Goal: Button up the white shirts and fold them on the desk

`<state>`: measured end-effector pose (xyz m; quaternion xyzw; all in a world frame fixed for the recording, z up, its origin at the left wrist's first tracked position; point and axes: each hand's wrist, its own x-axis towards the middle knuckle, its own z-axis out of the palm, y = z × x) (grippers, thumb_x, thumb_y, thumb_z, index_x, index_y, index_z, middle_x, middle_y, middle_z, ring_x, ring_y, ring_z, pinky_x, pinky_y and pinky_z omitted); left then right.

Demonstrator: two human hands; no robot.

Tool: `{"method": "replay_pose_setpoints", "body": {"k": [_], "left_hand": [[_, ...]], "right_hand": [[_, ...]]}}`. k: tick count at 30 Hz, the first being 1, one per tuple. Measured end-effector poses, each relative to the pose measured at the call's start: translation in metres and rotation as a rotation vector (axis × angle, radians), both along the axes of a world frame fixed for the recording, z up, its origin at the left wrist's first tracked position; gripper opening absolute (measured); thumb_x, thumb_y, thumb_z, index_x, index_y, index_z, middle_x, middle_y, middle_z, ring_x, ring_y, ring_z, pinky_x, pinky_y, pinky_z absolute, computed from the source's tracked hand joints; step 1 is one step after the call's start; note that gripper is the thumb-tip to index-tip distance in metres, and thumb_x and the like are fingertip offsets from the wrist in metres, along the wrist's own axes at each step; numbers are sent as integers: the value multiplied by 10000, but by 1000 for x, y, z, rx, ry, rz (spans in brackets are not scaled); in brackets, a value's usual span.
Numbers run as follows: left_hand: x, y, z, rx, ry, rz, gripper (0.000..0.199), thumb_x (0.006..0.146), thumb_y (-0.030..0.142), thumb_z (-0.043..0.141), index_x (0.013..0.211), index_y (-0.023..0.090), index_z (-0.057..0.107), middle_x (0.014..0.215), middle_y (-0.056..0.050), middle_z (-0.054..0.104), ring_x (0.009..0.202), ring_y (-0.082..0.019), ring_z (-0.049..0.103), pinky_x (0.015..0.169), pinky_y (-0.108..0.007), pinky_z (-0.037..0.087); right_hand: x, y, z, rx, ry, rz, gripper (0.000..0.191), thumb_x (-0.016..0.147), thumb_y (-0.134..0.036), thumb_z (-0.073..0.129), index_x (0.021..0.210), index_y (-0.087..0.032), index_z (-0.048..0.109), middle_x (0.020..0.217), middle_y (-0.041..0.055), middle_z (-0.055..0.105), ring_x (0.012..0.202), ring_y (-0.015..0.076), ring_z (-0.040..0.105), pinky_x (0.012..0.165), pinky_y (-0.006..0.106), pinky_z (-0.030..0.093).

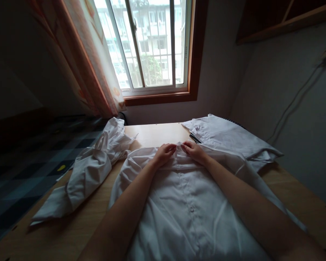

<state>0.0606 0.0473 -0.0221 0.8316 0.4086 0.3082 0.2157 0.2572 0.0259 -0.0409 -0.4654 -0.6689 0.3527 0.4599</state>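
forearms [130, 203] outstretched, fingers [168, 148] pinching white shirt [176, 206].

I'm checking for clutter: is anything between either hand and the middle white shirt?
Nothing visible: the left hand and right hand both touch the white shirt at its far edge. The crumpled white cloth lies off to the left.

Room at 11, 8 and 4 o'clock

Around the left hand [165, 153] and right hand [194, 150], bare tabletop [152, 135] lies open at 11, ending near the wall [157, 117]. A rumpled white garment [93, 163] blocks 9; a strip at 8 separates it from the spread shirt [179, 203], which fills 6. Folded white cloth [228, 136] and a dark slim object [195, 138] obstruct 2. Wood shows at 4.
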Motion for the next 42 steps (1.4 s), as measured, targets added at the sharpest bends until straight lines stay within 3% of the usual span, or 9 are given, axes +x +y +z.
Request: {"method": "replay_pose_setpoints", "body": {"k": [5, 16, 23, 31, 42], "left_hand": [[1, 0, 1, -104, -105, -36, 307, 880, 332, 547, 1038, 146, 733, 1056, -95, 731, 967, -222, 641, 920, -315, 491], [2, 3, 0, -197, -175, -119, 412, 807, 525, 565, 878, 145, 707, 828, -48, 708, 757, -175, 599, 711, -263, 478], [4, -1, -1, -145, -72, -5, 400, 815, 511, 576, 952, 159, 710, 772, -24, 695, 679, -155, 573, 615, -237, 418], [9, -13, 9, -54, 91, 116, 325, 857, 486, 578, 995, 221, 707, 689, 14, 693, 638, -157, 586, 588, -235, 354], [15, -22, 15, 50, 282, 214, 271, 911, 478, 537, 1017, 299, 711, 841, -8, 752, 765, -198, 660, 616, -252, 353]], "right_hand": [[1, 0, -1, -25, 35, -20, 356, 838, -555, 534, 795, -204, 572, 550, -50, 451, 516, 121, 393, 496, 244, 324], [0, 3, -3, -8, 108, 17, 356, 779, -555, 628, 722, -205, 603, 549, -30, 496, 546, 127, 442, 500, 248, 348], [-1, 1, 1, -16, 104, 43, 328, 784, -515, 639, 764, -188, 651, 575, -34, 513, 535, 110, 424, 497, 237, 332], [0, 1, 3, 16, 49, 52, 283, 809, -446, 625, 821, -173, 698, 673, -7, 609, 605, 121, 493, 563, 240, 371], [-2, 2, 5, 67, -14, 66, 254, 828, -405, 561, 796, -185, 684, 704, 2, 640, 662, 146, 539, 637, 264, 402]]}}
